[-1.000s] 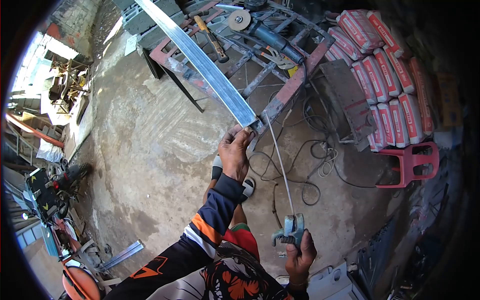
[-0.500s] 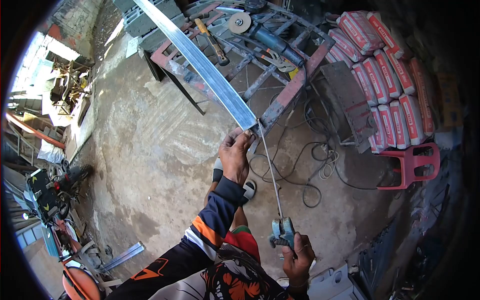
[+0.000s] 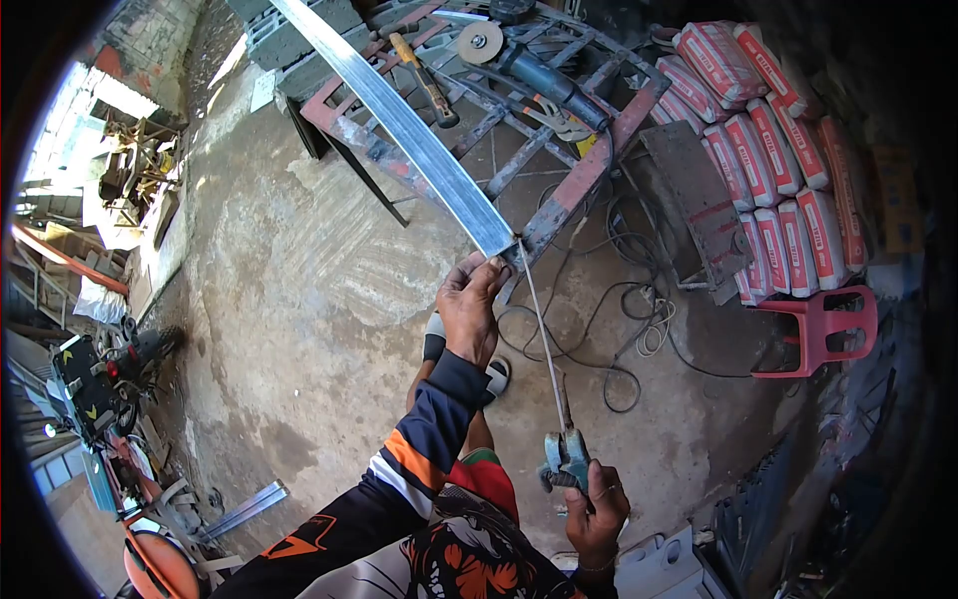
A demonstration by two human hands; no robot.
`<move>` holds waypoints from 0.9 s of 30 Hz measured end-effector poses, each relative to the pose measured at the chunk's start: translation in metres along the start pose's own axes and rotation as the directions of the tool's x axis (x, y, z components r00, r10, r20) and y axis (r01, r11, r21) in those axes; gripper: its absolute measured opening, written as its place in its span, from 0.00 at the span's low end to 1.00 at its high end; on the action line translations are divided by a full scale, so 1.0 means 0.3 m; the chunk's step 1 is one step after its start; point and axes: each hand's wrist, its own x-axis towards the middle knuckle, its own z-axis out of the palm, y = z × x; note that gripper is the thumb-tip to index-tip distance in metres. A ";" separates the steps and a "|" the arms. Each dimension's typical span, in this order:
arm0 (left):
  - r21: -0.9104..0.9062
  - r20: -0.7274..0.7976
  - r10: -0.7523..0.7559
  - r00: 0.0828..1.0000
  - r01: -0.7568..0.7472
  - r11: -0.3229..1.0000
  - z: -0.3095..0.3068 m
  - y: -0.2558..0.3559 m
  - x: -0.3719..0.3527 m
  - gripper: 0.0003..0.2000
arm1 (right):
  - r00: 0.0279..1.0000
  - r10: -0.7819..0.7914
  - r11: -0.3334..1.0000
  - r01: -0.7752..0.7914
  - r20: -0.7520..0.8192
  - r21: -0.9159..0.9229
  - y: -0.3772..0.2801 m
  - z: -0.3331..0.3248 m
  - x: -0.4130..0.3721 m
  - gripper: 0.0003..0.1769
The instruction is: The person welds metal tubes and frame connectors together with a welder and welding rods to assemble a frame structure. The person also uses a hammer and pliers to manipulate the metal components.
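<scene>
A long silvery metal tube lies slanting across a rusty red steel frame, its near end poking toward me. My left hand is at that near end, thumb and fingers pinched together against it; whatever sits between the fingertips is too small to make out. Low on the right, my right hand grips a teal welding electrode holder. From its jaws a thin welding rod runs up to the corner of the tube, its tip at or very close to the metal beside my left fingertips.
On the frame rest a hammer with a wooden handle, an angle grinder and pliers. Black cable coils over the floor. Stacked bags, a pink chair and a motorcycle stand around. Concrete blocks support the far side.
My right hand and the electrode holder have shifted very slightly upward, the rod's tip still at the tube's corner. My left hand stays in place.
</scene>
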 end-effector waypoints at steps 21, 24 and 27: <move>-0.005 0.015 0.001 1.000 -0.001 1.000 0.004 0.001 -0.004 0.10 | 1.000 0.026 0.999 -0.027 0.012 0.020 -0.011 0.004 -0.001 0.30; 0.017 0.020 -0.013 1.000 0.013 1.000 0.005 0.004 -0.003 0.11 | 0.998 0.046 0.998 -0.044 0.036 -0.047 -0.014 -0.007 -0.018 0.30; 0.027 0.023 -0.009 1.000 0.008 1.000 0.006 0.005 -0.003 0.11 | 1.000 0.026 0.999 -0.025 0.014 -0.038 -0.013 -0.001 -0.011 0.30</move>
